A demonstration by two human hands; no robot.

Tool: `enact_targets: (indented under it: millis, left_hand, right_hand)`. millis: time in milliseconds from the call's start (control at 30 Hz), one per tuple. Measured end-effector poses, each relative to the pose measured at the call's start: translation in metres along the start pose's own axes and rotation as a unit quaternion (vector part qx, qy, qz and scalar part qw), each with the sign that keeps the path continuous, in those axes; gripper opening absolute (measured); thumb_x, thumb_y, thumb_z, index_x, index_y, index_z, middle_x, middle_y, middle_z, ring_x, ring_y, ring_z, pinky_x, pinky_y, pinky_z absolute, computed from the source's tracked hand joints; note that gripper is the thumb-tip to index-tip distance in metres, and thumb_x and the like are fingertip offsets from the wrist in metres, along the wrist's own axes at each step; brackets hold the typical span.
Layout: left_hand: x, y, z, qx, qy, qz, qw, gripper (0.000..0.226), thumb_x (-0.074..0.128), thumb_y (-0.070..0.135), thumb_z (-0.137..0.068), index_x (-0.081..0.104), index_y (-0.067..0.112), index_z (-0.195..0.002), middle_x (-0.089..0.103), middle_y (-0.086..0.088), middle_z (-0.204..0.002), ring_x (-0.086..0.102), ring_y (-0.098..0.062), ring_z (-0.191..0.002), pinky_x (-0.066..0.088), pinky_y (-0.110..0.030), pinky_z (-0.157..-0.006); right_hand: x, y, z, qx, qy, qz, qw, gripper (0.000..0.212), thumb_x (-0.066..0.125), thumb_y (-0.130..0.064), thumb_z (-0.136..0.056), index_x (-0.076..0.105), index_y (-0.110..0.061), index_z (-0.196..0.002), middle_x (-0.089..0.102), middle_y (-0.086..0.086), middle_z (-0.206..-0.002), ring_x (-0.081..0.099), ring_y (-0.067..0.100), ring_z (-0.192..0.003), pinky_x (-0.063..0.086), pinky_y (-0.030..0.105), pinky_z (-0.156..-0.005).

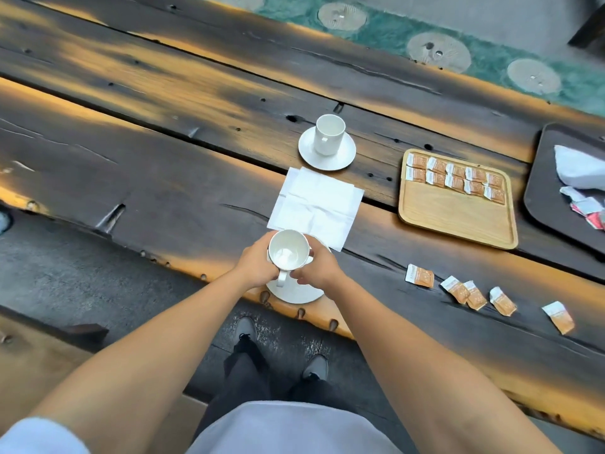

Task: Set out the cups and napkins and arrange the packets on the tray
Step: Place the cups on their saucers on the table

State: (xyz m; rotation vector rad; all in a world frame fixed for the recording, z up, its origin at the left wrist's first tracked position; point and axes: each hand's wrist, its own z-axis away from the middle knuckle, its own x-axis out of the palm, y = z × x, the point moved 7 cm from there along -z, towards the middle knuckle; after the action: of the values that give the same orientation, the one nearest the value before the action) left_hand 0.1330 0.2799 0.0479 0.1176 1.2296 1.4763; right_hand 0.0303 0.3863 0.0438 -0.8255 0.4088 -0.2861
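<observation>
A white cup [288, 249] stands on a white saucer [294, 291] at the table's near edge. My left hand [257, 262] wraps its left side and my right hand [317, 267] grips its right side near the handle. Just beyond lie white napkins [316, 204], partly overlapping. A second cup [329, 134] sits on its saucer [340, 158] farther back. To the right, a light wooden tray [458, 214] carries two rows of orange packets [455, 176] along its far edge. Several loose orange packets [478, 294] lie on the table near the front right.
A dark tray [543, 191] at the right edge holds a white cloth [576, 168] and red-and-white wrappers. The wooden table [163, 178] is long, dark and rough with cracks. My shoes and a bench show below the near edge.
</observation>
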Motion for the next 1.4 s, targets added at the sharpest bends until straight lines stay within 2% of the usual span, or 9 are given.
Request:
enact_targets:
  millis: [100,167,300,433,733,1033,1167,1267,1400]
  left_hand:
    - [0.017,-0.002,0.008,-0.007,0.0,-0.012,1.0,0.076,0.068,0.006,-0.068,0.047,0.038,-0.133,0.061,0.008,-0.128,0.056,-0.024,-0.113,0.043,-0.029,-0.083]
    - [0.025,-0.006,0.013,-0.016,0.0,-0.006,1.0,0.073,0.068,0.006,-0.068,0.049,0.038,-0.131,0.062,0.007,-0.127,0.057,-0.026,-0.113,0.05,-0.036,-0.086]
    - [0.034,-0.01,0.013,-0.014,-0.014,0.006,1.0,0.071,0.071,0.006,-0.071,0.049,0.036,-0.132,0.062,0.003,-0.127,0.057,-0.027,-0.115,0.051,-0.045,-0.094]
    - [0.034,-0.007,0.005,-0.012,-0.026,-0.017,0.999,0.074,0.07,0.006,-0.069,0.048,0.042,-0.13,0.064,0.007,-0.119,0.06,-0.026,-0.105,0.055,-0.039,-0.084]
    - [0.032,-0.011,-0.017,-0.02,-0.043,-0.002,0.999,0.071,0.07,0.008,-0.071,0.049,0.042,-0.13,0.063,0.009,-0.123,0.057,-0.024,-0.108,0.052,-0.035,-0.085]
    - [0.041,-0.011,-0.023,-0.032,-0.054,0.02,0.998,0.069,0.067,0.009,-0.072,0.049,0.038,-0.132,0.062,0.006,-0.124,0.056,-0.024,-0.112,0.053,-0.043,-0.092]
    - [0.04,-0.015,-0.024,-0.039,-0.061,0.003,0.997,0.07,0.067,0.01,-0.072,0.048,0.04,-0.132,0.063,0.007,-0.123,0.056,-0.024,-0.11,0.051,-0.038,-0.09]
    - [0.039,-0.017,-0.025,-0.044,-0.067,-0.002,0.997,0.069,0.066,0.01,-0.072,0.048,0.04,-0.132,0.064,0.006,-0.122,0.057,-0.025,-0.11,0.051,-0.038,-0.09]
    - [0.042,-0.017,-0.025,-0.047,-0.072,-0.004,0.996,0.069,0.064,0.012,-0.072,0.047,0.039,-0.133,0.062,0.003,-0.124,0.055,-0.027,-0.111,0.052,-0.041,-0.091]
  right_hand:
    - [-0.002,0.015,0.009,0.015,-0.009,0.014,1.0,0.082,0.067,0.01,-0.075,0.044,-0.027,-0.144,0.053,0.001,-0.119,0.061,0.034,-0.108,0.06,0.049,-0.082]
    - [-0.001,0.022,0.015,0.026,-0.012,0.018,0.999,0.082,0.067,0.009,-0.076,0.043,-0.028,-0.145,0.054,0.0,-0.117,0.063,0.037,-0.108,0.06,0.049,-0.081]
    - [-0.003,0.029,0.018,0.034,-0.002,0.015,0.999,0.083,0.067,0.012,-0.074,0.045,-0.027,-0.144,0.055,0.003,-0.121,0.06,0.035,-0.111,0.059,0.053,-0.081]
    - [-0.006,0.031,0.013,0.038,0.022,0.008,0.999,0.083,0.069,0.01,-0.074,0.044,-0.028,-0.144,0.055,0.007,-0.129,0.06,0.035,-0.113,0.06,0.051,-0.081]
    - [-0.007,0.025,0.003,0.066,0.029,0.015,0.997,0.083,0.069,0.006,-0.078,0.041,-0.029,-0.147,0.053,0.007,-0.133,0.061,0.033,-0.11,0.058,0.05,-0.087]
    - [-0.015,0.03,-0.003,0.081,0.04,0.018,0.996,0.08,0.066,0.008,-0.076,0.045,-0.029,-0.144,0.057,0.008,-0.131,0.063,0.031,-0.097,0.061,0.045,-0.08]
    - [-0.01,0.032,-0.006,0.091,0.039,0.017,0.995,0.082,0.068,0.005,-0.076,0.043,-0.031,-0.146,0.054,0.007,-0.135,0.063,0.034,-0.107,0.06,0.044,-0.082]
    - [-0.008,0.034,-0.007,0.094,0.043,0.015,0.995,0.082,0.067,0.004,-0.076,0.043,-0.032,-0.146,0.053,0.007,-0.137,0.06,0.033,-0.113,0.057,0.037,-0.075]
    - [-0.009,0.037,-0.009,0.099,0.046,0.026,0.994,0.082,0.068,0.002,-0.077,0.042,-0.033,-0.146,0.052,0.007,-0.139,0.057,0.033,-0.119,0.055,0.039,-0.084]
